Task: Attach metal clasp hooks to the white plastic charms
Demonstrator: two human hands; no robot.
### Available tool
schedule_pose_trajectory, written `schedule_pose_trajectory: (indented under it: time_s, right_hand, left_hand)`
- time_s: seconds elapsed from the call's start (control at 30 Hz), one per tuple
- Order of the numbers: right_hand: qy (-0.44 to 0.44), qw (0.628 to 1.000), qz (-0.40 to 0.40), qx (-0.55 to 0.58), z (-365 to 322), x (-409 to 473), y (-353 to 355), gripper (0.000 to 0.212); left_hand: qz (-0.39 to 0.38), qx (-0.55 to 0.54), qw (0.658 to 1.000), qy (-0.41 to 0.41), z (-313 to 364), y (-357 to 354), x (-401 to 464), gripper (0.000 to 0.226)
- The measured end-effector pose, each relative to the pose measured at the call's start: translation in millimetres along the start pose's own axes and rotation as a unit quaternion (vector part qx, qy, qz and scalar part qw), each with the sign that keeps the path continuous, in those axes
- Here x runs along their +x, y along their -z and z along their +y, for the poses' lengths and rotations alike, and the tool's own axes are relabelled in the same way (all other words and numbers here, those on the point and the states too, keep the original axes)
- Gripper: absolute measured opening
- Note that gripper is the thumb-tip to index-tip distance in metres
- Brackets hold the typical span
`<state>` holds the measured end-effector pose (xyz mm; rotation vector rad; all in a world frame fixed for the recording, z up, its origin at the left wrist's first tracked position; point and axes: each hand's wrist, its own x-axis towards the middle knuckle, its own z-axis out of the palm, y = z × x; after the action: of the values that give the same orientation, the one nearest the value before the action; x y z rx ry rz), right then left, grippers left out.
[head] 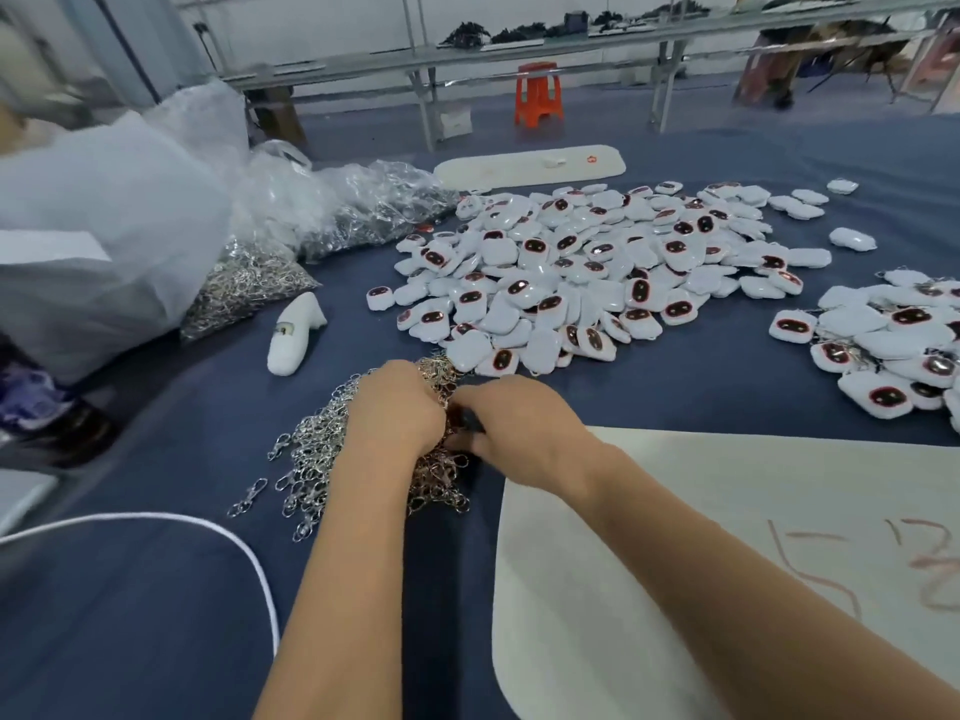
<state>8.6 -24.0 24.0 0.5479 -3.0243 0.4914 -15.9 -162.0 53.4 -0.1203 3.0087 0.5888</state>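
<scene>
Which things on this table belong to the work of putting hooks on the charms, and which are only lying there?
Belong to the job:
- loose clasp hooks under both hands
- big charm pile
- smaller charm pile, far right
- bagged hooks
- left hand and right hand, meeting over the hooks

Just lying about:
- white shoe-shaped piece
- white cord
- cream sheet
- orange stool

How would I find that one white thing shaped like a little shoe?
Start at the big pile of white charms on the blue table. Look left, toward the bags of metal hooks. The shoe shape lies alone there, long and plain white, with no dark red patch.
</scene>
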Motion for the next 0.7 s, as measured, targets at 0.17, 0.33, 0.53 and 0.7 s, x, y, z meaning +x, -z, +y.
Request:
schedule_pose_trajectory:
  time_s: [0.17, 0.33, 0.53, 0.7]
  right_hand:
    - [-0.033, 0.999, -0.028, 0.026, -13.1, 14.9, -1.1, 0.019]
    - [-0.059, 0.991, 0.047, 0.113, -1.9, 11.8, -7.1, 0.024]
    - [-0.123, 0.912, 0.175, 0.349, 15.7, 8.5, -2.0, 0.012]
    - [-0.207, 0.810, 0.213, 0.507, 53.7, -18.3, 13.1, 0.013]
  left_hand:
    - [0.029, -0.038, 0.999, 0.020, 0.6, -1.1, 0.2, 0.024]
    - [0.044, -0.076, 0.996, 0.009, 3.2, -6.5, -2.5, 0.016]
    - [0.037, -0.286, 0.957, -0.023, 14.5, -10.8, -1.0, 0.025]
    - [-0.037, -0.487, 0.871, -0.058, 50.1, -32.6, -7.6, 0.011]
